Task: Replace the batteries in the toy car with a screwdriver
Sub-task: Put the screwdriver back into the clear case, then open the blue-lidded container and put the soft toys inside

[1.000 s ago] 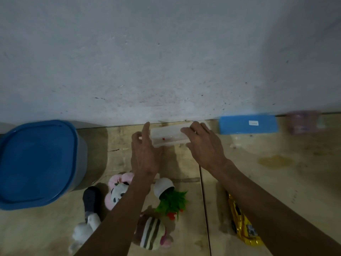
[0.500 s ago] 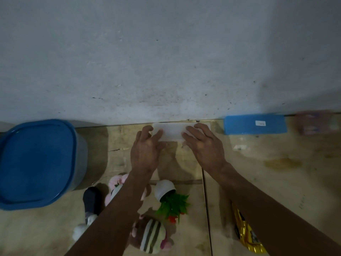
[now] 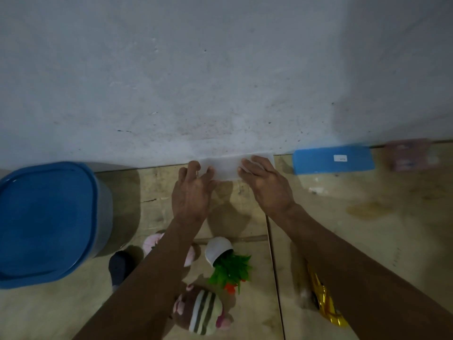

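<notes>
A translucent white plastic box (image 3: 225,168) lies on the floor against the grey wall. My left hand (image 3: 191,192) grips its left end with curled fingers. My right hand (image 3: 267,185) lies over its right end, fingers on the lid. What is inside the box does not show. The yellow toy car (image 3: 326,305) lies on the floor at the lower right, partly hidden under my right forearm. No screwdriver is in view.
A big tub with a blue lid (image 3: 46,217) stands at the left. A blue box (image 3: 333,159) and a pink box (image 3: 407,154) sit along the wall at the right. A striped plush toy (image 3: 201,312), a pink plush (image 3: 153,242) and a tipped white pot with a green plant (image 3: 220,250) lie under my arms.
The box was tilted up off the floor a second ago; both hands have pushed it back flat against the wall. A red speck seen inside it earlier no longer shows.
</notes>
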The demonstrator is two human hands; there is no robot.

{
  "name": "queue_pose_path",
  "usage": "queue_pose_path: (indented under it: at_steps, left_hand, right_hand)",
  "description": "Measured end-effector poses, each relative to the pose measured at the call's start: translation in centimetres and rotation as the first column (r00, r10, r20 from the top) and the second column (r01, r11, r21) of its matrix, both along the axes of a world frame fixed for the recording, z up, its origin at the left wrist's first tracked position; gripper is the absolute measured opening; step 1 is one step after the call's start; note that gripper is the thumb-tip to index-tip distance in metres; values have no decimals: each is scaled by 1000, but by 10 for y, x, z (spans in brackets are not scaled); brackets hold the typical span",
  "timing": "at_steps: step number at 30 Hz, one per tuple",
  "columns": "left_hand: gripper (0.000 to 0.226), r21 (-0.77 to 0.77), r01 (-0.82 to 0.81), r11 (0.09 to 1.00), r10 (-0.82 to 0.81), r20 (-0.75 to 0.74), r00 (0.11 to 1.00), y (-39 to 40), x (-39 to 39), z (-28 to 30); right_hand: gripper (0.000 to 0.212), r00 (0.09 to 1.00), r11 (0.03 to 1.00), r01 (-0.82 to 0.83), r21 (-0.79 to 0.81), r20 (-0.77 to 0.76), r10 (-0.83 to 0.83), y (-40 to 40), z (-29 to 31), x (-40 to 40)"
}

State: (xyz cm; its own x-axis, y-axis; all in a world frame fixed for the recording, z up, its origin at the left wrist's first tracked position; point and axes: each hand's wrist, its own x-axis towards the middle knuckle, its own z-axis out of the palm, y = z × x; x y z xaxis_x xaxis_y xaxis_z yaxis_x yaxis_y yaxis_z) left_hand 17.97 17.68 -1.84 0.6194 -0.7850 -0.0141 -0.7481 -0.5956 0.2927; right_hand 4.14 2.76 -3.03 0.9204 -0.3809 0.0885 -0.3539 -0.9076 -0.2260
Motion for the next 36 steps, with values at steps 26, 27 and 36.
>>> queue_pose_path:
  at_steps: [26,27,36]
  left_hand:
    - [25,-117,-452,885,401,-306,864,293,-113,118]
    - [33,-109,-479,871,428,-310,849,308,-113,119]
    - [51,-185,-601,778,535,-307,787,360,-6,115]
  right_hand:
    - [34,932,590,163,791,73,-356,274,129,-59]
    - [34,935,590,161,792,68,-347,287,130,-58]
    - [43,923,616,189,765,75,-377,325,133,51]
